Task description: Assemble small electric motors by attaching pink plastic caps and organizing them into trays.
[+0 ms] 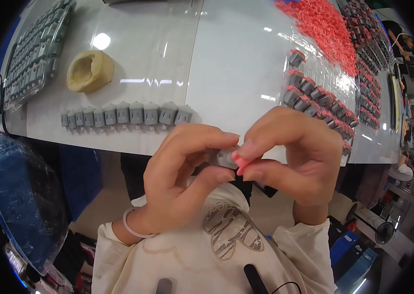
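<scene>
Near the table's front edge, my left hand (182, 171) pinches a small grey motor-like part (225, 159) between thumb and fingers. My right hand (292, 154) grips a pink plastic piece (240, 162) against the end of that part; the two touch, though whether they are joined I cannot tell. To the left of my hands runs a row of similar grey parts (123, 115), each with a small tip pointing toward me. Right of my hands, several grey parts with pink pieces on them (309, 93) lie in rows on clear plastic.
A big heap of loose pink pieces (324, 29) spreads at the back right. Beyond it are trays of finished-looking parts (368, 88). At the left stand a yellow hollowed block (90, 72) and a plastic tray of grey parts (35, 54). A bagged blue bin (23, 196) sits below left.
</scene>
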Available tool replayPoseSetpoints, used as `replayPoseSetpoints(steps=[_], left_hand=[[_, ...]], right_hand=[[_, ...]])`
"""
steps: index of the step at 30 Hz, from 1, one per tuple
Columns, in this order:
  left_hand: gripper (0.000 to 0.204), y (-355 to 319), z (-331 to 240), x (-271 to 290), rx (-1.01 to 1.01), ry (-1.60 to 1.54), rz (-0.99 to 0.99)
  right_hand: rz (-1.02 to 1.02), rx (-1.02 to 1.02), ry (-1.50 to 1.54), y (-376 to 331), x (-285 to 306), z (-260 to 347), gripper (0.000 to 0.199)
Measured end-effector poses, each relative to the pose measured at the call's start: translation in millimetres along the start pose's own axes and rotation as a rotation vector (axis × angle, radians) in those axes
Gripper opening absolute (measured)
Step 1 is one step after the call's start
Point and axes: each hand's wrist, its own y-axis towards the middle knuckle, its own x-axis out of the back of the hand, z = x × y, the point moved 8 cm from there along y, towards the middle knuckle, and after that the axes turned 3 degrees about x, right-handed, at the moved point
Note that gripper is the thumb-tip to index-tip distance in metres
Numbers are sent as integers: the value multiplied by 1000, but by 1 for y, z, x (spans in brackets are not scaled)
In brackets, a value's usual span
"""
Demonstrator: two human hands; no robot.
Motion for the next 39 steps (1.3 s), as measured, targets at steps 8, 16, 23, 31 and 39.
replayPoseSetpoints(steps=[8, 16, 23, 31, 39], left_hand=[[43, -15, 14, 2, 112, -324, -37], [48, -20, 28, -7, 350, -521, -98], [38, -21, 19, -10, 248, -419, 51], [37, -22, 6, -13, 271, -328, 32], [44, -28, 32, -21, 579, -479, 8]], right_hand=[[-157, 59, -217, -19, -7, -3, 20], [10, 323, -447, -27, -9, 7, 32], [54, 339, -442, -27, -12, 10, 31], [150, 401, -395, -26, -19, 12, 27], [269, 232, -317, -28, -23, -7, 30]])
